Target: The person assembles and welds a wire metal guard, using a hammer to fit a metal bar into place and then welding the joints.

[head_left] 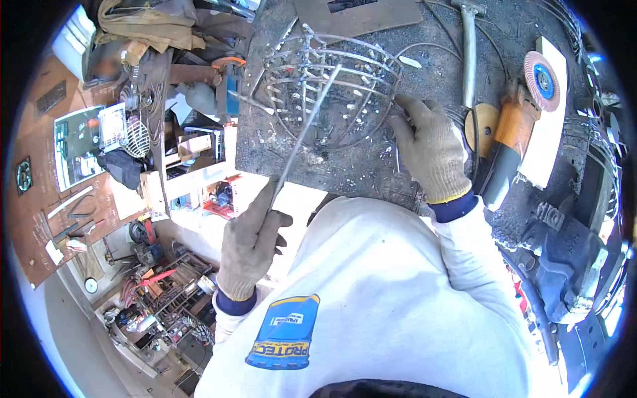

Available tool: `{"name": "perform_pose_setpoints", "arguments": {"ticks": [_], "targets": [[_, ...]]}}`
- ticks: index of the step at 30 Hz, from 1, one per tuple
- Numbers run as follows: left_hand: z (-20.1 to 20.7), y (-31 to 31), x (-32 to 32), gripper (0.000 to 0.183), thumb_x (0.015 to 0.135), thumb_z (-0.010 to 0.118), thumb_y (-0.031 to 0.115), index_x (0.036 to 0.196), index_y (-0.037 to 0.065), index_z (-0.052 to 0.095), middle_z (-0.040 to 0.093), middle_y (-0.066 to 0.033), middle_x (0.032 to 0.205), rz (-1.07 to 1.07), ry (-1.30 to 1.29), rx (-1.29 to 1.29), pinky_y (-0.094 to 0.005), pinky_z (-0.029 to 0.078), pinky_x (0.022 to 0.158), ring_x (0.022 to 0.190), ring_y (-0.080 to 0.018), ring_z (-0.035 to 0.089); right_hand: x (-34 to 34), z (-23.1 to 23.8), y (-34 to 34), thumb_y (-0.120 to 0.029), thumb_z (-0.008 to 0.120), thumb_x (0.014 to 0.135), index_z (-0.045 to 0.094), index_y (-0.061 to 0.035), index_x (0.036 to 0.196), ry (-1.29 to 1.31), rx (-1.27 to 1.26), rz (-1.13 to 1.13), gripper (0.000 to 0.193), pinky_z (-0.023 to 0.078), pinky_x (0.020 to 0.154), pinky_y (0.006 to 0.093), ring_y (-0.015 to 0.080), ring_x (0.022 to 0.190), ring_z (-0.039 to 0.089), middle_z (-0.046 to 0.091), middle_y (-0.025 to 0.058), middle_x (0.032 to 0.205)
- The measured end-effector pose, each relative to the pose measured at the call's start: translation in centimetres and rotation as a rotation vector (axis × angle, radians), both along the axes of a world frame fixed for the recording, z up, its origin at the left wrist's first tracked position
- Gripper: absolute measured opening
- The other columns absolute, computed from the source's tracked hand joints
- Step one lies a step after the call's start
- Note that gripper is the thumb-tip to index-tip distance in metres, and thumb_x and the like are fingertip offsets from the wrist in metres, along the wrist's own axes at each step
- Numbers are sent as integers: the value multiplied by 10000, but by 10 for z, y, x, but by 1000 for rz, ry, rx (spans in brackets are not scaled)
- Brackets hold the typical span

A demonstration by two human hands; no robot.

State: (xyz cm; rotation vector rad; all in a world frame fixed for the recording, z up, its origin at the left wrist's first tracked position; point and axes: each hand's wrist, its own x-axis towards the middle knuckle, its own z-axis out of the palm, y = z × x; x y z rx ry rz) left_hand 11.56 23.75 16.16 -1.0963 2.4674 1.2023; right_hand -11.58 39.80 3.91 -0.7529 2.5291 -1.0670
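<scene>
My left hand (251, 245), in a grey knitted glove, grips the lower end of a thin straight metal rod (306, 129). The rod slants up and away, and its far end lies over a curved wire frame (305, 66). That frame is a rounded cage of bent metal rods with crossbars, resting on the dark worktable (424, 73). My right hand (431, 146), gloved the same way, has its fingers curled at the right side of the frame's rim. Its fingertips pinch the wire there, partly hidden by the glove.
Right of my right hand lies an orange and black angle grinder (509, 136) with a flap disc, beside a pale board (547, 126). A tan disc (483, 126) and a hammer (468, 53) are near it. A clamp (232, 86) sits at the table's left edge. Tools crowd the lower-left floor.
</scene>
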Motion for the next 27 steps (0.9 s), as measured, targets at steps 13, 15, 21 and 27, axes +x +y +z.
{"name": "perform_pose_setpoints", "arguments": {"ticks": [13, 15, 21, 27], "targets": [[38, -21, -13, 503, 983, 530, 29, 1481, 97, 501, 735, -154, 936, -239, -153, -222, -295, 519, 509, 517, -155, 637, -25, -33, 2, -213, 644, 942, 705, -80, 1204, -39, -37, 64, 300, 544, 855, 440, 379, 982, 688, 710, 205, 1037], [46, -21, -25, 500, 968, 550, 20, 1464, 80, 517, 731, -156, 924, -194, -218, -188, -299, 533, 523, 543, -165, 658, -26, -37, -1, -213, 654, 939, 722, -91, 1190, -47, -92, 64, 287, 551, 846, 433, 370, 961, 703, 721, 205, 1013], [62, -22, -33, 497, 951, 563, 33, 1443, 4, 495, 712, -147, 843, -431, -283, -205, -333, 565, 549, 603, -233, 706, -24, -38, -2, -210, 667, 934, 734, -99, 1173, -42, -89, 63, 272, 557, 840, 424, 359, 980, 707, 726, 199, 1033], [77, -22, -51, 569, 927, 581, 29, 1480, 13, 448, 661, -113, 694, -439, -379, -243, -395, 507, 517, 584, -281, 664, -22, -38, -4, -229, 660, 934, 730, -137, 1176, 2, -24, 68, 268, 579, 814, 434, 357, 942, 709, 720, 186, 1031]]}}
